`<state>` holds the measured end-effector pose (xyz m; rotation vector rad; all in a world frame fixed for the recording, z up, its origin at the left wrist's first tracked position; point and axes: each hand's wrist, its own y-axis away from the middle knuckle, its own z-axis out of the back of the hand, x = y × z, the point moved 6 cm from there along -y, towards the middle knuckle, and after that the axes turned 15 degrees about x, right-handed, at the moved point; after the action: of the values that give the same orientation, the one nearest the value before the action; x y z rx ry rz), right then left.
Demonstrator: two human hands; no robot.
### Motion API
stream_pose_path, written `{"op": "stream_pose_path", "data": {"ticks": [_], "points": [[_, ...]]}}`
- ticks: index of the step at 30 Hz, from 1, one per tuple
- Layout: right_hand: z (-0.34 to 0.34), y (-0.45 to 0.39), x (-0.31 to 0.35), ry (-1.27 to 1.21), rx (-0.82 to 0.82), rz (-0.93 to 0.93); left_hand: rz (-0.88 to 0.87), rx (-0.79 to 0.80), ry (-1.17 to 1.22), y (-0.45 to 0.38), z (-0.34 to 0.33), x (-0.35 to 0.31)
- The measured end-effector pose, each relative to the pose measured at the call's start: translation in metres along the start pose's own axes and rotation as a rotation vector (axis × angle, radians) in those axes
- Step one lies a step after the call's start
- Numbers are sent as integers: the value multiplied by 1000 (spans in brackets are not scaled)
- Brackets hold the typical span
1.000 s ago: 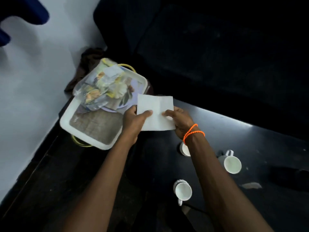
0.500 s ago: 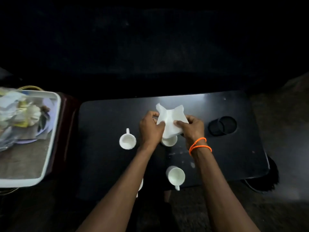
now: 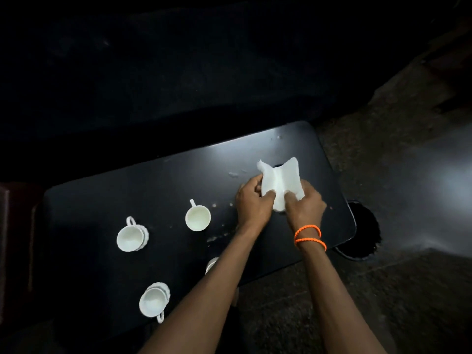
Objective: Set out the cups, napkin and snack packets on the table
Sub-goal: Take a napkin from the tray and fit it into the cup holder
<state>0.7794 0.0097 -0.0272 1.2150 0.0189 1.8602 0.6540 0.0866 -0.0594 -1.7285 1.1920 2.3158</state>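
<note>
A white paper napkin is bent into a fold between my left hand and my right hand, low over the right part of the black table. Both hands pinch its lower edge. Three white cups stand to the left: one near the middle, one further left, one at the front edge. A fourth cup peeks out from under my left forearm. The snack packets are out of view.
A dark sofa fills the space behind the table. A round black object sits on the floor off the table's right end. Small pale specks lie on the tabletop near the middle cup. A dark reddish edge shows at far left.
My view swung right, so the tray with packets left the frame. Both hands carried the napkin from above the cups to the table's right part, and the napkin is folded more tightly.
</note>
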Motion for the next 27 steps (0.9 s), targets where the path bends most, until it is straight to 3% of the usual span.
{"op": "stream_pose_path", "data": {"ticks": [7,13,24,27], "points": [[14,-47,0,379,211,-31,115,121,-239,-37,-30,-5],[7,-88,19,526,326,-51,241,67,19,-67,-24,-3],[2,-98,-6,337,187,11,358,-73,190,-84,-11,32],[16,-95,-10,208,57,40,338,-85,294,-87,-12,38]]}}
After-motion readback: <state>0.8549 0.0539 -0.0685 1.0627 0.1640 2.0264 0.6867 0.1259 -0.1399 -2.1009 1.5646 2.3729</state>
